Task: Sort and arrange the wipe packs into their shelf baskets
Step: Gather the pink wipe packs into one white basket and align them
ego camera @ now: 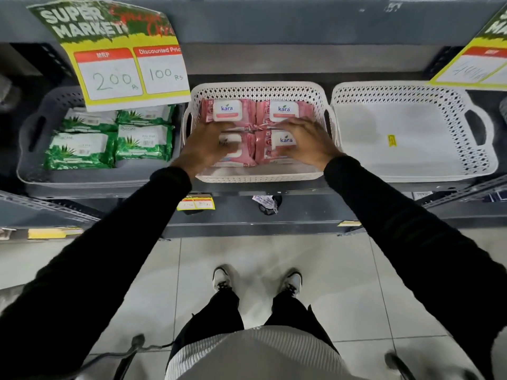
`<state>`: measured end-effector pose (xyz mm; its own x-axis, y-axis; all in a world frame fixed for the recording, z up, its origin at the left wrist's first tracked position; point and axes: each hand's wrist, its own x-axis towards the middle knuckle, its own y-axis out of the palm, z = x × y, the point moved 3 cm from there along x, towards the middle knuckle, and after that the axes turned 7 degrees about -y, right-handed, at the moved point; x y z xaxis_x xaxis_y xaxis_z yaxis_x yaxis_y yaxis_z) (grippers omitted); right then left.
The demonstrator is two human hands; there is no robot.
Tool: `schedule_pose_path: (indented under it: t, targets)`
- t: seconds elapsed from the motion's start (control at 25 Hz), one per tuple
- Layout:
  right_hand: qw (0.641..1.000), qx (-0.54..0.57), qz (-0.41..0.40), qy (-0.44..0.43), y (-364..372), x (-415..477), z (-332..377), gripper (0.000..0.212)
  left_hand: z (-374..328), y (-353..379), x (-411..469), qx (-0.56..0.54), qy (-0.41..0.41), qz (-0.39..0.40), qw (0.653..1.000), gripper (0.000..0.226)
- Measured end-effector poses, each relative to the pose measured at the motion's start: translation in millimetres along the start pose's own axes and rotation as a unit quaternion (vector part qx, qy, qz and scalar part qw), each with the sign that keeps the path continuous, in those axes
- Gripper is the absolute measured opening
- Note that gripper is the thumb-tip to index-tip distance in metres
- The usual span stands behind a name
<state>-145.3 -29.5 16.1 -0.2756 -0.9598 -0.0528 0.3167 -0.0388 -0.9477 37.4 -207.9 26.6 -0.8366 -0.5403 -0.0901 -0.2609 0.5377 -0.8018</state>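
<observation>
Four pink wipe packs [284,111] lie flat in a two-by-two block inside the middle white basket [260,89] on the shelf, white lids facing up. We have both hands in that basket. Our left hand [204,145] rests on the near left pack, fingers spread across its top. Our right hand [307,141] lies over the near right pack, fingers splayed and flat; neither hand seems clamped around a pack, more pressing and nudging.

We judge this as the squaring-up step: the pink packs are already sorted into their basket and are being pushed into neat rows.

To the left, a grey basket [30,138] holds four green wipe packs [79,150], partly under a hanging price sign [129,64]. To the right, a second white basket [411,89] holds no packs.

Next likely calls for easing the near pair snug against the far pair, then lifting both hands clear.
</observation>
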Motion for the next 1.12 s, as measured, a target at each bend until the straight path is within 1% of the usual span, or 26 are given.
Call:
schedule_pose_path:
  t: [0.08,0.16,0.32,0.44,0.52,0.6,0.68,0.72,0.8,0.88,0.96,1.12]
  targets:
    - [1.0,-0.022,0.008,-0.013,6,-6,1,0.084,11,6,-9,0.042,-0.006,0.026,0.999,0.064]
    - [1.0,-0.026,-0.005,-0.011,7,-5,3,0.08,17,11,-8,0.071,-0.002,0.015,0.997,0.07]
    - [1.0,-0.016,-0.016,0.001,9,-5,3,0.077,17,15,-2,0.063,-0.015,-0.004,0.998,0.068]
    - [1.0,-0.021,-0.012,-0.001,9,-6,4,0.077,16,16,-4,0.084,-0.01,0.009,0.996,0.068]
    - [1.0,-0.028,-0.013,-0.007,9,-6,6,0.074,13,14,-3,0.091,0.003,-0.002,0.996,0.061]
    - [0.997,-0.033,-0.07,-0.005,8,-2,6,0.067,9,13,0,0.092,0.026,-0.049,0.994,0.052]
    - [0.991,-0.035,-0.126,0.031,10,12,6,0.063,5,14,10,0.095,0.024,-0.086,0.991,0.052]
    - [0.989,-0.034,-0.136,0.056,12,21,7,0.063,3,15,17,0.099,0.02,-0.094,0.99,0.053]
    - [0.988,-0.027,-0.119,0.099,20,38,7,0.064,1,23,32,0.102,0.017,-0.086,0.991,0.055]
    - [0.989,-0.03,-0.088,0.118,31,46,4,0.062,2,34,41,0.105,0.015,-0.066,0.992,0.059]
    - [0.989,-0.046,-0.081,0.118,41,46,2,0.061,9,44,42,0.116,0.02,-0.061,0.991,0.061]
    - [0.984,-0.093,-0.095,0.116,52,47,-1,0.061,14,49,43,0.116,0.02,-0.085,0.989,0.057]
